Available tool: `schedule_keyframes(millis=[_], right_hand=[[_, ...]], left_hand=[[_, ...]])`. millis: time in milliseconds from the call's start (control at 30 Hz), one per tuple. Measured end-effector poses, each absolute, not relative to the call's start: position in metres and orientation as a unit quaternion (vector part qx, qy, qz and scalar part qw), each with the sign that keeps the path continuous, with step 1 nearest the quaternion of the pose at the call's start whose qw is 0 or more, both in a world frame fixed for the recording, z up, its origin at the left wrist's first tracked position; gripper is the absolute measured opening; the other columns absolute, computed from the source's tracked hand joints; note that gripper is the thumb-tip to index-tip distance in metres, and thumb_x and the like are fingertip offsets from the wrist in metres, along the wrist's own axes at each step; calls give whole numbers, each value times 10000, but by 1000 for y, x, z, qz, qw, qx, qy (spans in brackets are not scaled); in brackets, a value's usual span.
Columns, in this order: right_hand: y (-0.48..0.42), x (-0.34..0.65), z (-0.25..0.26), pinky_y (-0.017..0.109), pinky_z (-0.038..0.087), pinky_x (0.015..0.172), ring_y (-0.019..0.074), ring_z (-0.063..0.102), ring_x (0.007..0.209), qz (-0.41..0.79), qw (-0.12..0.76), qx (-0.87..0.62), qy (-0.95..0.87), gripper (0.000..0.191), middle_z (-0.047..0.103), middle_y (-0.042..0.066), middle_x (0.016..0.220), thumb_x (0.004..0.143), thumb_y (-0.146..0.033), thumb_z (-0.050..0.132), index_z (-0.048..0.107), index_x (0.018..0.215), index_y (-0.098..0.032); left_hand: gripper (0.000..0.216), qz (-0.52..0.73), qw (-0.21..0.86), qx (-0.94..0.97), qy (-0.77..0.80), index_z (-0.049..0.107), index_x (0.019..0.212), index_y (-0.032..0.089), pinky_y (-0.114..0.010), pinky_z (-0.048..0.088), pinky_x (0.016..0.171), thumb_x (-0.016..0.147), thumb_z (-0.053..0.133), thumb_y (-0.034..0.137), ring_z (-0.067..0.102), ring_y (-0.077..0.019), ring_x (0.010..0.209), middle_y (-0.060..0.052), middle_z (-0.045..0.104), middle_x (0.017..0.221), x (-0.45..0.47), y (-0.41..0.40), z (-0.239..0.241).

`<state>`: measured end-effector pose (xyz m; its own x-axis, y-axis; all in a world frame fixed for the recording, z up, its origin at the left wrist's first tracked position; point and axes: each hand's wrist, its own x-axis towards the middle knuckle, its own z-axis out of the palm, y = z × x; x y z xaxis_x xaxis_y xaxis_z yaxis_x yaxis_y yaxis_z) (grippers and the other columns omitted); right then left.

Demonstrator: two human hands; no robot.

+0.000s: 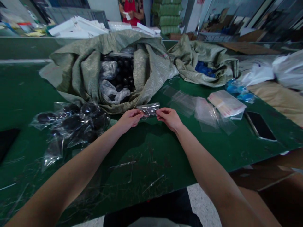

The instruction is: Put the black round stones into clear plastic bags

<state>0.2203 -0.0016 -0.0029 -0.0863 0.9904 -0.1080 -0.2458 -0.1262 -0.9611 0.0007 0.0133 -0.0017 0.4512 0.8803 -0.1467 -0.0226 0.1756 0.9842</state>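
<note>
Between my hands a small clear plastic bag (149,109) is stretched out above the green table. My left hand (130,119) pinches its left end, and my right hand (169,118) pinches its right end. Something dark shows through the bag, but I cannot tell whether it is inside. Just behind stands a large woven sack (151,69), its mouth open on many black rounded pieces (124,74). To the left lies a pile of black rounded pieces in clear bags (72,121). Loose flat clear bags (183,102) lie to the right of my right hand.
A stack of clear bags (226,102) and a phone (260,125) lie on the right of the green table (146,160). Behind them, a second woven sack (189,56) holds blue pieces (204,68). A person in a red apron (130,11) stands beyond the table.
</note>
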Motion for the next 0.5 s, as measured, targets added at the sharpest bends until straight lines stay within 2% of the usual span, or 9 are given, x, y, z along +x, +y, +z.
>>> schedule_keyframes(millis=[133,233,300,400,500], right_hand=[[-2,218,-5,195,525,580,68,593,584,605,521,-436,-415,346,643,-34,647,591,-401,852,661,771,-175],[-3,214,-5,234,568,662,98,645,675,606,516,-436,-420,346,665,-23,694,635,-432,825,638,788,-184],[-4,211,-4,270,585,724,117,671,732,595,512,-435,-441,342,680,-12,734,665,-446,805,625,792,-185],[-7,206,-2,322,590,804,127,681,743,565,509,-439,-479,344,682,-4,772,686,-462,785,619,798,-182],[-8,203,-1,358,586,845,137,689,744,550,509,-441,-494,375,682,-6,809,662,-488,792,617,802,-187]], left_hand=[[302,348,666,541,379,584,927,152,-161,170,339,783,713,384,228,-14,359,98,365,517,2,12,0],[362,353,689,514,370,567,888,156,-164,129,340,726,749,423,216,-3,361,74,447,581,2,10,7],[378,340,688,512,387,563,855,154,-169,105,344,734,730,470,202,-3,359,74,442,574,3,9,13],[378,328,624,550,448,567,804,153,-181,124,347,754,709,499,249,-18,359,79,403,528,7,7,17],[321,339,566,574,485,592,825,152,-194,168,356,746,730,431,303,-29,378,64,458,557,10,7,17]])
